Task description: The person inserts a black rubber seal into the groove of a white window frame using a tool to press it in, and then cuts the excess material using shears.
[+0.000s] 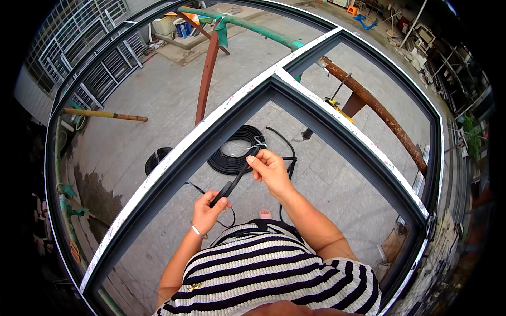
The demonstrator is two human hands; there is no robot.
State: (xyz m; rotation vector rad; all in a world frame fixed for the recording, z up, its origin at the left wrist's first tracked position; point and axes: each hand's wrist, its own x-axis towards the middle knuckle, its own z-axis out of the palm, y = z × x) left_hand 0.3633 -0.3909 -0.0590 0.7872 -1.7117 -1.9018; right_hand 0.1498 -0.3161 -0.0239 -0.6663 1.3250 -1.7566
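Note:
In front of my striped shirt, my left hand (210,209) is closed round a thick dark piece whose exact kind I cannot make out. A narrow black rubber strip (240,175) runs up from it to my right hand (270,171), which pinches its upper end between thumb and fingers. Below the left hand a thin black strand hangs in a loop. Both hands are within one opening of a large black-and-white window frame (179,139), apart from its bars. Behind the right hand, a coil of black strip (224,164) lies on the paving, bound with a clear tie.
A second black coil (157,158) lies left of the frame bar. Green pipe (258,31) and a rusty pipe (377,108) run under the frame, with a reddish-brown leg (208,73). A yellow-and-black tool (337,108) sits near the rusty pipe. Metal grilles (105,63) lean at far left.

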